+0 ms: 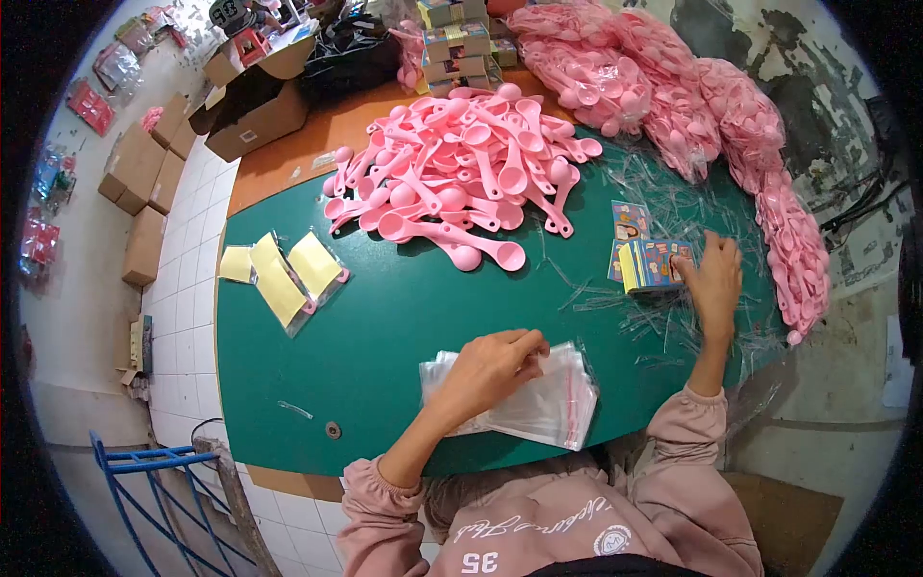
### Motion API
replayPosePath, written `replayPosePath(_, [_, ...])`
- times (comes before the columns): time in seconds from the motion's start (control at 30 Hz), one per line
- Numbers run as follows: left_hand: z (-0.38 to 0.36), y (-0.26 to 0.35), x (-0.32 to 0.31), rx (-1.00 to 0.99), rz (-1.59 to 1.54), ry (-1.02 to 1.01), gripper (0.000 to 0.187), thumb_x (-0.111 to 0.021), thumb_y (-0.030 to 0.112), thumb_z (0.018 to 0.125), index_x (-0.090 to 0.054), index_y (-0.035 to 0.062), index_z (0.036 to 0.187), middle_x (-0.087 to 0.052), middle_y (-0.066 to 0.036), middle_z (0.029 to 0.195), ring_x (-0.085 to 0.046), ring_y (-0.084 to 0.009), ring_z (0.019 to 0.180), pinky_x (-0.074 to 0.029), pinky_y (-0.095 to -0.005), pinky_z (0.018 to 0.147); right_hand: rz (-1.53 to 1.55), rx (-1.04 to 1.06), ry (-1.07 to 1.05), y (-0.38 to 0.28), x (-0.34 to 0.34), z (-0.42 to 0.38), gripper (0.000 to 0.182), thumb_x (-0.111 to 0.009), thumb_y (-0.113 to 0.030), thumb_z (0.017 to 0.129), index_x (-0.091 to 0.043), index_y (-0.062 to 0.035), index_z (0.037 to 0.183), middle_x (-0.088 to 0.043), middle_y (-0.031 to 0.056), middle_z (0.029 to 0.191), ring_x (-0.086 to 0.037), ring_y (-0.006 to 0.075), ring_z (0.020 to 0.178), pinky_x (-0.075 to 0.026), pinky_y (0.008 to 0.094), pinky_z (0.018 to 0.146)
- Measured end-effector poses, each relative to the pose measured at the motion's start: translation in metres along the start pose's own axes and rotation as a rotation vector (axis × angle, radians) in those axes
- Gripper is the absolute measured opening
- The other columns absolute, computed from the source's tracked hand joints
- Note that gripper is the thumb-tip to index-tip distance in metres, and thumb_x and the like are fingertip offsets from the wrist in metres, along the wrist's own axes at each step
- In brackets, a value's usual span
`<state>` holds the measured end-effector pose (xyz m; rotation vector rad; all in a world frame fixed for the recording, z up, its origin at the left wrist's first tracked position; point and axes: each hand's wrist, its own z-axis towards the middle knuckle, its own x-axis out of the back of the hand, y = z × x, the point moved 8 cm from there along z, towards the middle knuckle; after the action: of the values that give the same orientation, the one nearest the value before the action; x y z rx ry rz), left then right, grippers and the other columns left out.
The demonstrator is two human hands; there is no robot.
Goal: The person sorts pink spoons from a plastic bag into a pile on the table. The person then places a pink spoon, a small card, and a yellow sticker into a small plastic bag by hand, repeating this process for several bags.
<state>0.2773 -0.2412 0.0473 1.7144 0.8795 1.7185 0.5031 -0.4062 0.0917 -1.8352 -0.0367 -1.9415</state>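
A stack of clear plastic bags (567,409) lies near the front edge of the table. My left hand (495,375) is over it, fingers curled together at the upper edge of the top bag. To the right, my right hand (716,279) is at a stack of printed cards (659,264), its thumb touching the stack's right side and its fingers apart. One more printed card (629,223) lies just behind the stack. At the left are several clear packets with pale yellow cards (279,284), pink spoon ends showing at their edges.
A large heap of pink measuring spoons (461,173) covers the back of the green table (375,356). Bagged pink spoons (673,106) line the back right. Clear plastic strips (615,298) lie around the cards. Card bundles (457,48) and an open carton (255,111) stand behind.
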Motion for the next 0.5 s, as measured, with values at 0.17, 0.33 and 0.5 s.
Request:
replayPosePath(0.17, [-0.001,0.000,0.010,-0.059,-0.186,0.025,0.020,-0.064,0.010,0.073,-0.052,0.0058,0.088,-0.062,-0.008,0.085,-0.061,-0.0247,0.075,-0.048,-0.0327,0.060,0.408,0.759,-0.052,-0.131,-0.019,-0.027,0.032,-0.065,-0.017,0.072,-0.058,-0.0036,0.100,-0.056,0.0148,0.099,-0.051,0.0316,0.096,-0.040,0.0398,0.085])
replayPosePath(0.33, [-0.007,-0.012,0.024,-0.036,-0.727,0.011,0.020,-0.067,0.008,0.077,-0.052,0.0028,0.089,-0.064,-0.007,0.081,-0.061,-0.0152,0.076,-0.049,-0.0276,0.069,0.366,0.988,-0.176,-0.228,-0.110,-0.045,0.031,-0.065,-0.014,0.072,-0.057,-0.0036,0.101,-0.056,0.0157,0.096,-0.053,0.0329,0.093,-0.043,0.0427,0.078])
replayPosePath(0.5, [-0.007,-0.033,0.031,0.208,-0.932,0.058,0.020,-0.066,0.007,0.079,-0.052,0.0032,0.092,-0.060,-0.003,0.076,-0.057,-0.0075,0.073,-0.046,-0.0202,0.064,0.560,0.826,-0.487,-0.222,-0.093,-0.039,0.050,-0.062,-0.005,0.071,-0.045,-0.0067,0.118,-0.057,0.0135,0.094,-0.057,0.0252,0.082,-0.048,0.0367,0.070])
